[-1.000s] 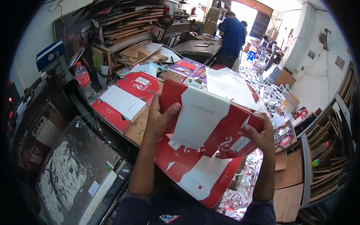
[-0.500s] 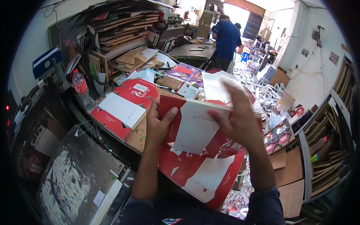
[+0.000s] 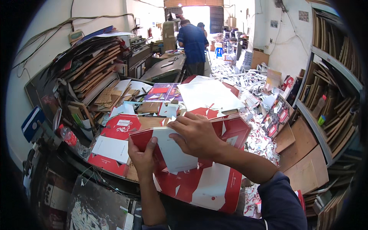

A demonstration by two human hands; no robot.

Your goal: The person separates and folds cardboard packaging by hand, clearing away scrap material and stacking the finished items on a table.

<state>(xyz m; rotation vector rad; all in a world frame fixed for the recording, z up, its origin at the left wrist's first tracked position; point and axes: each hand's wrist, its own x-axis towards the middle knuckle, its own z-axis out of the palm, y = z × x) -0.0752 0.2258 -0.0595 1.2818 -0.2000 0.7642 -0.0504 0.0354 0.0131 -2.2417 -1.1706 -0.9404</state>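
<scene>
A stack of red-and-white printed card sheets (image 3: 174, 155) stands tilted up in front of me. My left hand (image 3: 141, 156) grips its left edge, thumb pressed on the red front face. At the stack's top edge, my right hand (image 3: 199, 134) is closed, fingers bent over the edge and thumb on the white front panel. Its fingertips meet the edge beside a small pale strip, partly hidden. Beneath lies another red-and-white printed sheet (image 3: 207, 188). To the left, a white-topped pile of cut cards (image 3: 111, 147) rests on red printed sheets (image 3: 122, 126).
A plastic bottle (image 3: 73, 140) stands left of the table. Large white sheets (image 3: 209, 94) lie on its far part. Paper scraps (image 3: 245, 80) cover the floor at right, beside shelves of boards (image 3: 322, 99). A person in blue (image 3: 193, 42) stands farther back. Stacked boards (image 3: 94, 69) rise at left.
My right hand has come down from above the stack and closed on its top edge. The stack has shifted left and lower in view, and the view itself has turned.
</scene>
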